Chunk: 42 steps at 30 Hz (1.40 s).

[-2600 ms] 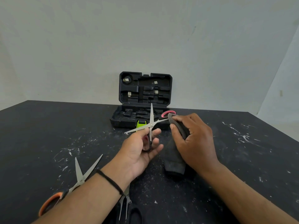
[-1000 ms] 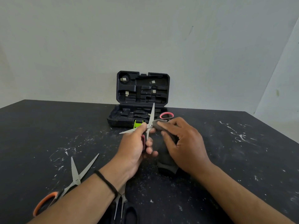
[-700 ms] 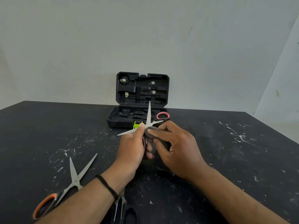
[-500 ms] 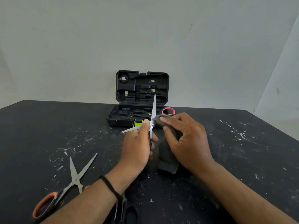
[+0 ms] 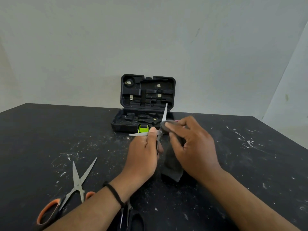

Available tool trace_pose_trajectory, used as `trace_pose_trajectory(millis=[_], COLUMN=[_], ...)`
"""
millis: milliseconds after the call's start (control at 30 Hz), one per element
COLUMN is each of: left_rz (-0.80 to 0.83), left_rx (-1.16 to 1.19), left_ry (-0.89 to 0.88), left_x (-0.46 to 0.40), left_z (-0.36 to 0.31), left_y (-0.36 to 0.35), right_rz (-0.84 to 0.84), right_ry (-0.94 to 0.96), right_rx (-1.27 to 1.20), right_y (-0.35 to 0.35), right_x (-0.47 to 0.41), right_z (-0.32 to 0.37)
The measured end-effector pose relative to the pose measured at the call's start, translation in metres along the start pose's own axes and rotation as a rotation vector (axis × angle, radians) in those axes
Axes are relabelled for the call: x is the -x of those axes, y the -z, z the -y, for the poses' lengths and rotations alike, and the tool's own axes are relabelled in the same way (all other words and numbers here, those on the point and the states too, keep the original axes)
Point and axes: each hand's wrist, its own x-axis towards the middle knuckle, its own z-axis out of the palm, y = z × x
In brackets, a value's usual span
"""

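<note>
At frame centre, the left hand [image 5: 141, 157] grips open steel scissors [image 5: 164, 117]; the right hand [image 5: 191, 147] pinches a dark grey cloth [image 5: 171, 167] against one blade.

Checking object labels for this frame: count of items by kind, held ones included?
Scissors: 3 (silver pair in left hand, orange-handled pair, black-handled pair)
Cloth: 1 (cloth in right hand)
Tool case: 1 (tool case, open)
Total: 5
</note>
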Motion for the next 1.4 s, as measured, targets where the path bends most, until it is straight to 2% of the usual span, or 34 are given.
trace_pose_trajectory(millis=[167,200,333,500,700,900,1033,1200,1300,1400], left_rz=[-0.07,-0.081,-0.035,0.012,-0.005,0.017,0.046,0.052,0.019,0.001], left_rx=[-0.007,-0.02,-0.127,-0.231,-0.338,-0.47,-0.555,-0.768,-0.858,-0.885], left_ry=[0.011,0.004,-0.07,-0.186,-0.274,-0.319,-0.398,-0.398,-0.397,-0.465], left_x=[-0.007,-0.01,-0.01,-0.008,-0.012,-0.014,-0.018,-0.021,-0.021,-0.022], left_z=[0.004,0.006,0.008,0.008,-0.003,0.0,-0.001,0.002,0.005,0.006], left_y=[0.006,0.008,0.008,0.009,0.022,0.026,0.027,0.028,0.029,0.03], right_rz=[0.245,0.241,0.054,0.129,-0.031,0.098,0.069,-0.041,-0.045,0.052], right_ry=[0.073,0.089,0.041,0.09,-0.024,0.13,0.11,-0.044,0.001,0.081], right_rx=[-0.109,-0.101,-0.04,0.065,0.158,0.098,0.132,0.143,0.102,0.038], right_y=[-0.001,-0.001,0.002,0.005,0.012,0.009,0.008,0.011,0.014,0.009], right_x=[0.003,0.002,-0.002,-0.001,-0.01,-0.006,-0.006,-0.009,-0.009,-0.005], right_z=[0.004,0.005,0.0,-0.004,-0.01,-0.001,-0.003,-0.006,-0.005,0.0])
